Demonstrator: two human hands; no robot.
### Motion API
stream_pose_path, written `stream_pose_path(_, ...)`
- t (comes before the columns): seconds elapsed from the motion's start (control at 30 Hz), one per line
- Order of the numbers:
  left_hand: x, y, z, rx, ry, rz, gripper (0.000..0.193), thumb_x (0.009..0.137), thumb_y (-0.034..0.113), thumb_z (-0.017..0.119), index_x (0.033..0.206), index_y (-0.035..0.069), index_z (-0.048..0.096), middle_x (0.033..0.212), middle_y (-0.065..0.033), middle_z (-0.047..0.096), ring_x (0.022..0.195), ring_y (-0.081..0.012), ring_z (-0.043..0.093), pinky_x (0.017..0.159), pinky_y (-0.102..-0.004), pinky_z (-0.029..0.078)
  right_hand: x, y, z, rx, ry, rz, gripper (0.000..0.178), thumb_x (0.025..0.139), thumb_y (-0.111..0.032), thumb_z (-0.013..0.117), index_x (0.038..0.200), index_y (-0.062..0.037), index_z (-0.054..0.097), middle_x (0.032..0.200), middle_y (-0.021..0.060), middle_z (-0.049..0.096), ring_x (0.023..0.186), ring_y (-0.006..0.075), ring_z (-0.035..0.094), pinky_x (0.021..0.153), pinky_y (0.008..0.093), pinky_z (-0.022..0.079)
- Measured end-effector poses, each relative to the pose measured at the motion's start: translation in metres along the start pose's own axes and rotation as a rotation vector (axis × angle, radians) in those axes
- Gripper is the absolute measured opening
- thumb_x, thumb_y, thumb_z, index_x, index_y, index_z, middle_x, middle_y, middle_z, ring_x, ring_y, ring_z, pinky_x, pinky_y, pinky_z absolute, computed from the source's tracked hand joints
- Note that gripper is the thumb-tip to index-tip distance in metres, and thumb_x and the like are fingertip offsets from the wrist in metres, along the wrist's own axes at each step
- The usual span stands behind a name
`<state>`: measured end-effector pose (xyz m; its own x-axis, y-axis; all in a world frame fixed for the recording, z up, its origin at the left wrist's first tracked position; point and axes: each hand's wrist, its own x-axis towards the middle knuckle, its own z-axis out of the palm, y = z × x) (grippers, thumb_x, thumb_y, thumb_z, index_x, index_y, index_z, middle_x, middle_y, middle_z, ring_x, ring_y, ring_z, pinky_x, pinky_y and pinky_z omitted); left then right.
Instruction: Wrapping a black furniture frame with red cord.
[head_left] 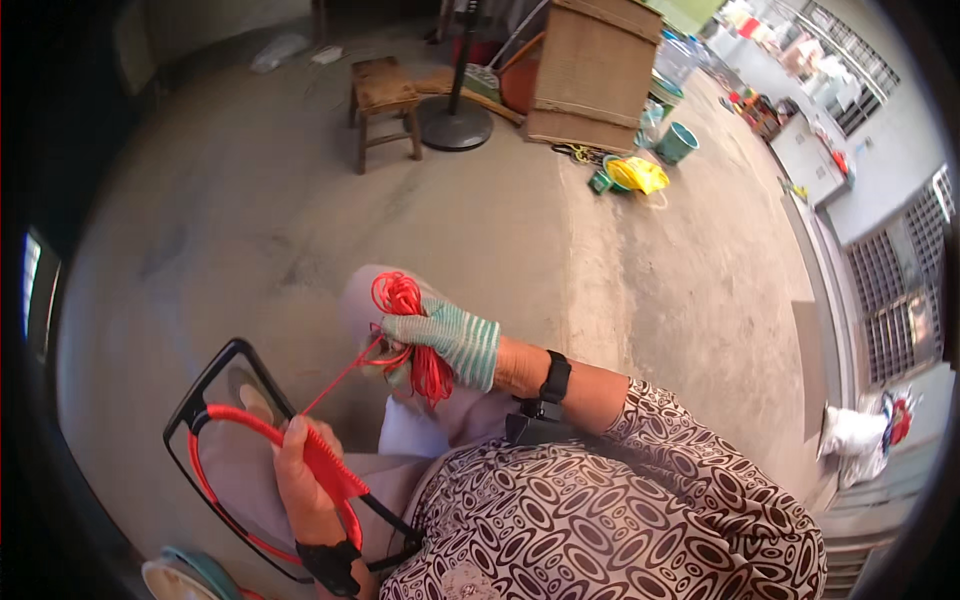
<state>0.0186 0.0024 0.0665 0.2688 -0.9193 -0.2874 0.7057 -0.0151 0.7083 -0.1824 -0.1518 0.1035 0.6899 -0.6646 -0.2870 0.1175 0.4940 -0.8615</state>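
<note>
My right hand [448, 338], in a green-and-white striped glove, is closed round a bundle of red cord [432, 376]. Loops of the cord stick out above and below the fist. A single strand runs taut from the bundle down to my bare left hand [303, 470]. That hand is closed on a red curved rim [240, 412], which has a tightly wound red section [330, 462] beside the fingers. The rim lies against a black rectangular frame [203, 382] over my lap; how the two join is partly hidden. My thumb rests where the strand meets the rim.
A wooden stool [382, 88] and a round black stand base [455, 123] are ahead. Cardboard [590, 75] leans farther right, near a green bucket [677, 143] and a yellow bag [638, 175]. White bundles [850, 433] lie at the right edge. A pale round container [175, 580] is at lower left.
</note>
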Motion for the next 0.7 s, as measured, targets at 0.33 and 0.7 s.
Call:
stream_pose_path(0.33,-0.022,0.031,0.073,0.429,-0.092,-0.026,0.041,0.068,-0.005,0.068,0.104,0.001,0.051,0.070,-0.0098,0.060,0.058,-0.0198,0.061,0.054,-0.0290,0.051,-0.031,0.000,-0.072,0.083,0.088,0.058,0.029,0.087,-0.033,0.065,0.092,-0.0052,0.059,0.080,0.0062,0.063,0.056,0.0142,0.061,0.048,0.0264,0.050)
stream_pose_path(0.7,-0.006,-0.008,0.051,0.566,-0.186,0.282,0.064,0.068,-0.008,0.072,0.123,-0.001,0.042,0.086,-0.0042,0.058,0.080,-0.0112,0.058,0.072,-0.0258,0.048,-0.040,-0.003,-0.075,-0.470,0.220,-0.057,0.024,0.085,-0.025,0.068,0.085,-0.0015,0.065,0.071,0.0041,0.064,0.060,0.0134,0.061,0.057,0.0272,0.052)
